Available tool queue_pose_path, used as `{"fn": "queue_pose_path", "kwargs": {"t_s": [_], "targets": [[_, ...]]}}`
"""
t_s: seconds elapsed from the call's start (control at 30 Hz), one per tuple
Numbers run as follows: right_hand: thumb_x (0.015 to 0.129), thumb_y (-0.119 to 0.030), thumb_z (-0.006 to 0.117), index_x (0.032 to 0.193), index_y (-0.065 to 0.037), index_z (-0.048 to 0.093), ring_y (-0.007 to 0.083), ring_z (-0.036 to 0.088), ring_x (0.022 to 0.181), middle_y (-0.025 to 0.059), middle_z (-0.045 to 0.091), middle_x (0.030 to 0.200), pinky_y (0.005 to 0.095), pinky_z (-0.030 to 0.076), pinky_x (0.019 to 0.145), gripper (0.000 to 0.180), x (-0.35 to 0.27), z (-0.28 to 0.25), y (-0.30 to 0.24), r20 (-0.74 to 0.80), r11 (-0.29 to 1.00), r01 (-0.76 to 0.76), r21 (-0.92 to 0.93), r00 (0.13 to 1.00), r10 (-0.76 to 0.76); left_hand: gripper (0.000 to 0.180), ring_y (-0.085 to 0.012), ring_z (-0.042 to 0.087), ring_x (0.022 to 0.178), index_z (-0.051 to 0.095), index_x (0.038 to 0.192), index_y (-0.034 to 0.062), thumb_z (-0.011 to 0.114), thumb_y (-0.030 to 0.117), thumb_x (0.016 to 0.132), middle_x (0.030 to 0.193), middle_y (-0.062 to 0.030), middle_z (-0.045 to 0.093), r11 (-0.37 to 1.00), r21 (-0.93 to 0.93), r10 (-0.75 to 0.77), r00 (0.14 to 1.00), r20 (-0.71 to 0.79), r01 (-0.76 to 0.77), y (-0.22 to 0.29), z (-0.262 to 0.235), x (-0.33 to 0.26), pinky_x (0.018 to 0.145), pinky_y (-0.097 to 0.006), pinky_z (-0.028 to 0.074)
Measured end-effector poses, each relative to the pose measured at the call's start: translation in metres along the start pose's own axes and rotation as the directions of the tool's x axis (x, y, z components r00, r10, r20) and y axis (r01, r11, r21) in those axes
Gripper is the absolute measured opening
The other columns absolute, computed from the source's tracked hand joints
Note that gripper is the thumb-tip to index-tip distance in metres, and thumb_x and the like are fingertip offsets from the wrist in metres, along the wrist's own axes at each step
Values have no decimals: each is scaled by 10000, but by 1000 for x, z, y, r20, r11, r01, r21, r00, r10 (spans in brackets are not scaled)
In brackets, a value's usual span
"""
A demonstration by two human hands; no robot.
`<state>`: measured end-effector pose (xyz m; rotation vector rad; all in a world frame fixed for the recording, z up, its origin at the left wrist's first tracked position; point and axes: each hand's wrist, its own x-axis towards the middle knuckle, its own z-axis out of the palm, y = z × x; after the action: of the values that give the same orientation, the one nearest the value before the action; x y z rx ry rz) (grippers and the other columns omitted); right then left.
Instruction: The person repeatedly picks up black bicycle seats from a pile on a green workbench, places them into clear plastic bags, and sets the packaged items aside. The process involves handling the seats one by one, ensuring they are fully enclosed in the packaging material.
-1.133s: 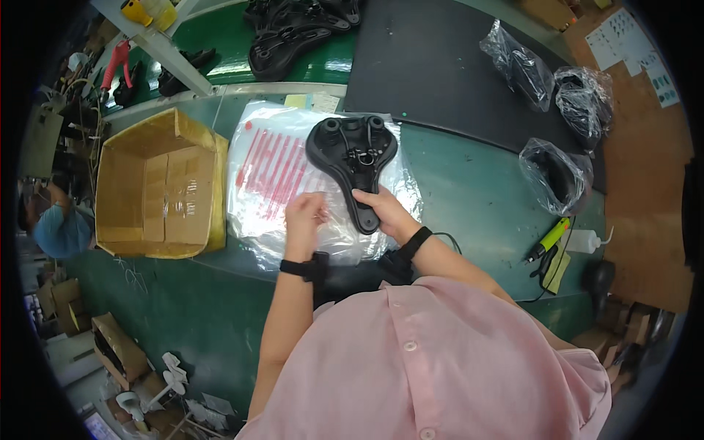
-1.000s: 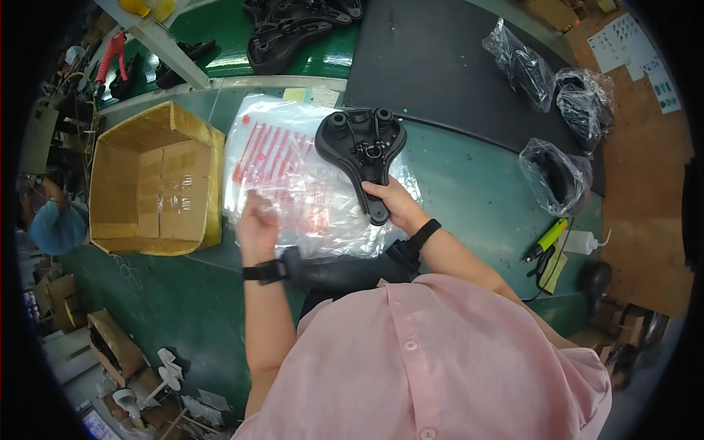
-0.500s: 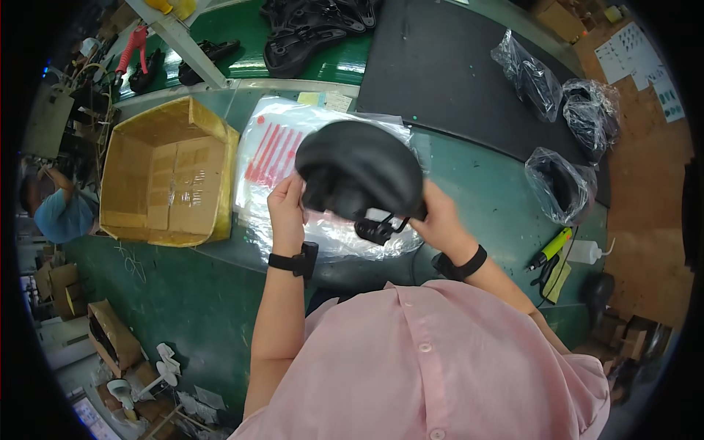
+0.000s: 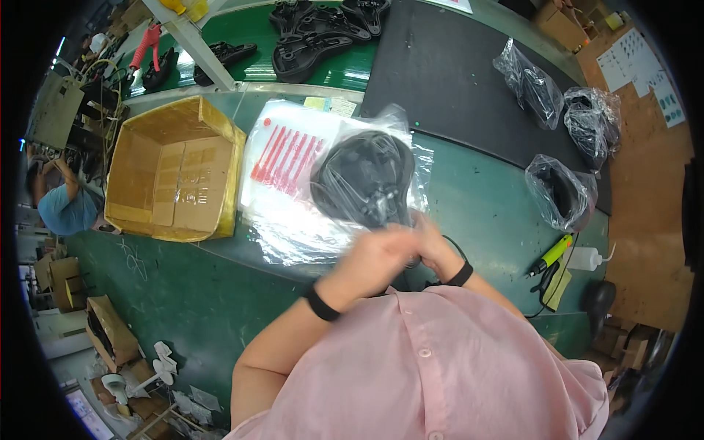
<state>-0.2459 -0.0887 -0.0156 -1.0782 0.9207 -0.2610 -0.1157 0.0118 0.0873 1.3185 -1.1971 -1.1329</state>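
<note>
A black bicycle saddle (image 4: pixel 364 178) sits inside a clear plastic bag (image 4: pixel 400 132), held up over the green table. My left hand (image 4: pixel 374 257) and my right hand (image 4: pixel 433 242) are pressed together at the bag's near end, gripping the plastic around the saddle's narrow end. Both wrists wear black bands. A stack of flat clear bags with red print (image 4: pixel 282 158) lies on the table under the saddle.
An open yellow cardboard box (image 4: pixel 172 172) stands to the left. Three bagged saddles (image 4: pixel 561 191) lie at the right by a black mat (image 4: pixel 455 73). Bare saddles (image 4: pixel 315 33) lie at the back. A yellow-green power screwdriver (image 4: pixel 550 255) rests at the right.
The saddle was lifted off the bag stack and turned over. It now sits inside a clear bag, and both hands have come together at its near end.
</note>
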Motion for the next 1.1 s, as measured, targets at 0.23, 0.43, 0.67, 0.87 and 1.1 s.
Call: {"fn": "queue_pose_path", "kwargs": {"t_s": [0.23,0.43,0.67,0.87,1.1], "targets": [[809,-248,717,1373,83,358,267,533,1132,202,536,1268,339,401,987,745,34,-7,-5,-257,954,284,-91,919,-298,292,-108,613,732,627,1187,38,592,92,902,868,-74,692,984,-163,-6,933,359,69,27,64,29,717,-257,485],[776,-143,710,1313,78,436,231,566,1075,163,576,1201,338,441,921,642,68,-150,-83,-421,990,116,-82,896,-140,442,-293,547,1131,544,1293,63,618,90,858,1189,-150,608,988,133,65,992,112,-80,-46,-6,45,984,-375,411],[927,-192,586,1202,21,526,257,593,1031,158,614,1082,317,476,879,354,219,-231,-175,-620,610,640,466,729,-291,734,-414,183,1400,365,1441,180,692,313,797,1515,-149,263,515,763,-218,920,-325,391,-179,-131,17,1087,-628,145],[759,-59,610,1253,-29,535,324,559,1141,169,582,1219,365,446,975,500,418,-48,-219,107,354,616,-704,584,-804,713,-410,167,1405,398,1423,195,687,351,791,1520,-132,262,523,724,-330,890,-314,449,-175,-142,19,1097,-623,108],[639,-84,698,1255,19,484,320,366,1319,161,449,1362,444,284,1102,660,524,39,-184,518,-349,448,-823,340,-785,699,-409,168,1409,426,1412,191,663,419,796,1517,-135,281,425,676,-422,792,-440,602,-183,-161,15,1107,-611,84]]}}
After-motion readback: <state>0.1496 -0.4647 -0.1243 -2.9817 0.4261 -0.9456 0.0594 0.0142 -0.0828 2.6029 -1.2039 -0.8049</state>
